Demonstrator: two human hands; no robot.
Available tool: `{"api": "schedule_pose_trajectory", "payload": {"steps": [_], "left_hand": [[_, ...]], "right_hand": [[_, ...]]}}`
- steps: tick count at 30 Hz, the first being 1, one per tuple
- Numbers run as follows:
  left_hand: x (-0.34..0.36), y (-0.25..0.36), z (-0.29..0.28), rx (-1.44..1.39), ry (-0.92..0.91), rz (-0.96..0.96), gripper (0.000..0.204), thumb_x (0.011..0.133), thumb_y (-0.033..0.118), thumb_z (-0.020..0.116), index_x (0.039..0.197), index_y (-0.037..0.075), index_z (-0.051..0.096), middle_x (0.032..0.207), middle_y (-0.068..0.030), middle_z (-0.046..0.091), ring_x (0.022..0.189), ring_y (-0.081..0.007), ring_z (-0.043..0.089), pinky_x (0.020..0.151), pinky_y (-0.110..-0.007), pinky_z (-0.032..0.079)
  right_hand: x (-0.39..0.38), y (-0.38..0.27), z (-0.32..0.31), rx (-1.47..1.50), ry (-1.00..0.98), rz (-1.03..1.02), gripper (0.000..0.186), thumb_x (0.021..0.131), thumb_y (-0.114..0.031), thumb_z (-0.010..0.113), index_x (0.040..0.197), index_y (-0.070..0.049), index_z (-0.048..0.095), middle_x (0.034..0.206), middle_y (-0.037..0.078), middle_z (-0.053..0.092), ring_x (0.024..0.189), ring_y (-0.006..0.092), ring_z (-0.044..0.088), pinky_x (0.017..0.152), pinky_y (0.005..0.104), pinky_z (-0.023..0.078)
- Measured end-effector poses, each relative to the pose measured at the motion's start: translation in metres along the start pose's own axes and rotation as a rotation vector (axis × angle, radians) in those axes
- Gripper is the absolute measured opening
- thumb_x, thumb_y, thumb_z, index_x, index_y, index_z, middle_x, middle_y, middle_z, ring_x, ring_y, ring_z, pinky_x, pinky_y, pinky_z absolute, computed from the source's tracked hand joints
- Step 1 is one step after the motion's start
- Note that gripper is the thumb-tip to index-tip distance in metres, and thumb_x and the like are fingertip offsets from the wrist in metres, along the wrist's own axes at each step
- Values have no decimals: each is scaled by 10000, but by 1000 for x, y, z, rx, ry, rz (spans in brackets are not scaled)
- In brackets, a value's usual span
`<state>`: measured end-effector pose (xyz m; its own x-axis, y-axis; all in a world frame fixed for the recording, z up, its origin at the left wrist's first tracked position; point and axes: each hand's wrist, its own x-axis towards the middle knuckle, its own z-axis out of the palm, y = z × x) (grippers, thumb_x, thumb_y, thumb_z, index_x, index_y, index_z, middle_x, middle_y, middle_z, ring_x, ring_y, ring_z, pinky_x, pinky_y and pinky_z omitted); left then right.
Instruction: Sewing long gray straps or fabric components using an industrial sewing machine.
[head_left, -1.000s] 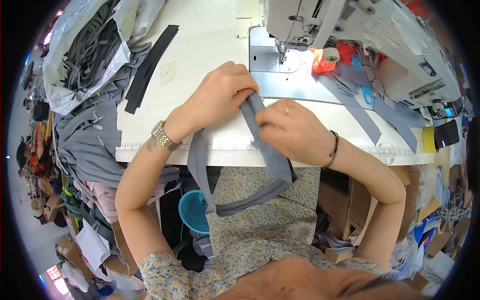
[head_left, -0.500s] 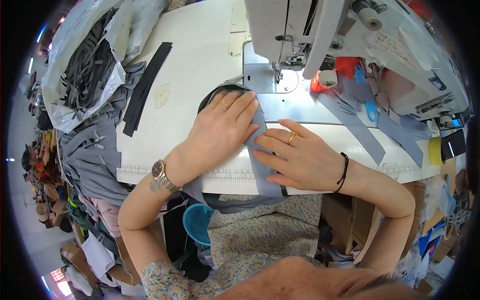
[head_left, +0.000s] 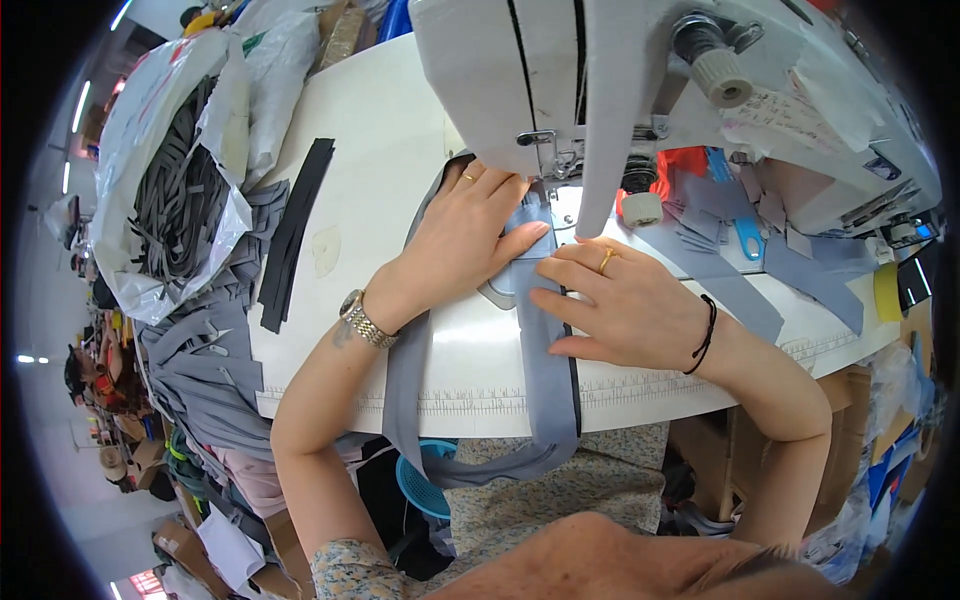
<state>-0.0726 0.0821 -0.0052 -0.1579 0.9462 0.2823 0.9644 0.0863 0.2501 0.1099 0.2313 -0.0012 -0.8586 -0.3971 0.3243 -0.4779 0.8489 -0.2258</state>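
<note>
A long grey fabric band (head_left: 550, 385) with a dark edge forms a loop. Its far part lies under the head of a white sewing machine (head_left: 480, 85), and its near part droops over the table's front edge. My left hand (head_left: 460, 240), wearing a ring and watch, presses flat on the band beside the needle area, thumb out to the right across a seam. On the band's right edge rest the spread fingers of my right hand (head_left: 625, 310). The presser foot is mostly hidden behind my left fingers and the machine head.
Dark strips (head_left: 295, 235) lie on the white table (head_left: 370, 130) at left. Beyond them is a white plastic bag (head_left: 120, 240) of grey strips. Grey scraps (head_left: 735, 290) and a blue-handled tool (head_left: 748, 238) lie at right, near yellow tape (head_left: 886, 292). A blue basket (head_left: 425, 490) is below.
Both hands have moved with the fabric band toward the needle area, my left fingers now reaching beneath the machine head. More of the loop shows on the table. The whole view has shifted.
</note>
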Motion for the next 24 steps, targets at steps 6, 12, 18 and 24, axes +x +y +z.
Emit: {"api": "schedule_pose_trajectory", "payload": {"steps": [6,12,18,24], "left_hand": [[9,5,-1,-136,-127,-168,421,923,315,661,1157,-29,597,1149,-154,600,1117,-335,557,908,-437,482],[6,5,3,-99,-112,-191,394,933,325,650,1124,-16,607,1134,-152,604,1116,-324,563,891,-444,496],[-11,15,5,158,159,85,374,875,258,706,1129,-3,625,1183,-162,604,1132,-345,567,923,-434,506],[-20,15,3,43,138,181,349,824,145,744,1139,11,674,1245,-146,610,1130,-330,608,773,-390,562]], "right_hand": [[-2,5,2,-28,99,-4,468,702,-338,812,1022,-46,636,1064,64,555,1063,228,566,1007,384,445],[-6,0,-25,116,-25,26,529,681,-331,836,1084,-46,647,1175,88,556,1148,241,547,987,392,446],[-12,-12,-26,86,-82,-1,515,736,-282,784,1160,-30,639,1210,123,579,1150,244,571,997,405,443],[-7,-13,6,-349,150,-248,297,741,-139,600,961,38,691,951,140,673,912,235,661,970,408,500]]}}
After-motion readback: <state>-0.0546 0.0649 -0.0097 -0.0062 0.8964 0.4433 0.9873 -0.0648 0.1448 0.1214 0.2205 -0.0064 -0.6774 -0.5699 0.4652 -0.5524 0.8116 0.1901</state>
